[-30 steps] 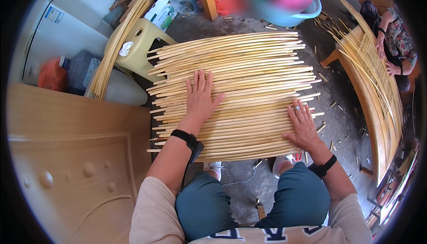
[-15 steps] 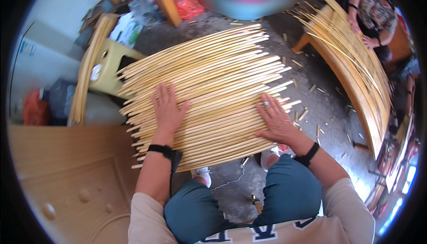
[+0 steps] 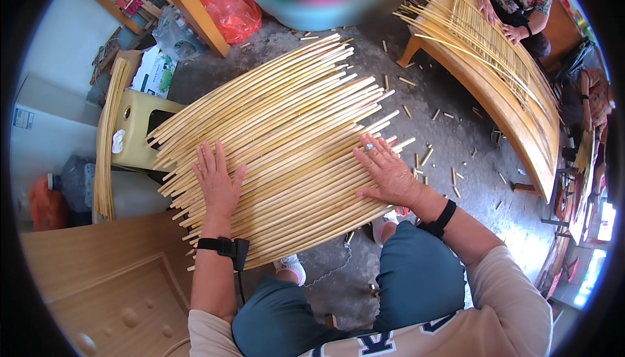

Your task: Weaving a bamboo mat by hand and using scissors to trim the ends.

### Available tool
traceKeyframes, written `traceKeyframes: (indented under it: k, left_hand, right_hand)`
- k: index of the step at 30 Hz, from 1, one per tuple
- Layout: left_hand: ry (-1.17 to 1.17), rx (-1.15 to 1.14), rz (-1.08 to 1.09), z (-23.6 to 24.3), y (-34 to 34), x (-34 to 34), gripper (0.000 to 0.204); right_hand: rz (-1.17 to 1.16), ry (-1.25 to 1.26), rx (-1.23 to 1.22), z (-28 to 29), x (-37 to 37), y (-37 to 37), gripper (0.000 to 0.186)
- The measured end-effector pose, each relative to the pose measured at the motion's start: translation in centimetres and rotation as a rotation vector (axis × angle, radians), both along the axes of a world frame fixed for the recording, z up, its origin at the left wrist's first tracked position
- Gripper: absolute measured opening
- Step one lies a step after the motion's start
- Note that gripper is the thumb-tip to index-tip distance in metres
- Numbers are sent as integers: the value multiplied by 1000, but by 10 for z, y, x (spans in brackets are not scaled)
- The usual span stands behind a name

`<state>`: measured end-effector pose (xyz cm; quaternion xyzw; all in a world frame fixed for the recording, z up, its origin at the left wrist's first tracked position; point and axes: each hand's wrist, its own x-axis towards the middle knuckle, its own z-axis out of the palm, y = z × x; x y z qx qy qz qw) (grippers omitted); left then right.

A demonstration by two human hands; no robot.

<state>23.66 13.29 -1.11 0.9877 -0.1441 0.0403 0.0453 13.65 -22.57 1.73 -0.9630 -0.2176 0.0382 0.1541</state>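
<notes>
A wide layer of thin, pale yellow wooden or bamboo sticks (image 3: pixel 280 129) lies side by side in front of me, above my knees. Their ends are uneven on both sides. My left hand (image 3: pixel 220 184) rests flat on the left part of the layer, fingers spread. On the right part, near the stick ends, lies my right hand (image 3: pixel 390 173), palm down with its fingers stretched out and a ring on one. Neither hand grips a stick. What supports the layer is hidden beneath it.
A co-worker's hands (image 3: pixel 514 31) rest by long strips on a curved wooden bench (image 3: pixel 482 64) at the far right. Short cut pieces (image 3: pixel 426 156) litter the floor. A beige stool (image 3: pixel 133 122), a wooden panel (image 3: pixel 111 253), a red bag (image 3: pixel 231 12) and a blue basin (image 3: pixel 312 15) stand around.
My view has shifted, so the sticks and both hands appear farther left. Both hands stay flat on the sticks, with little visible movement over them.
</notes>
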Motion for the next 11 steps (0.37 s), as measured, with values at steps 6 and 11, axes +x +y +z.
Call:
traceKeyframes:
  k: [6,11]
  left_hand:
    - [-37,-57,43,12,28,6,73]
    - [18,-91,5,-7,65,-7,70]
  right_hand:
    - [-134,-53,105,13,-6,-9,81]
    - [-263,-70,158,3,-34,-38,77]
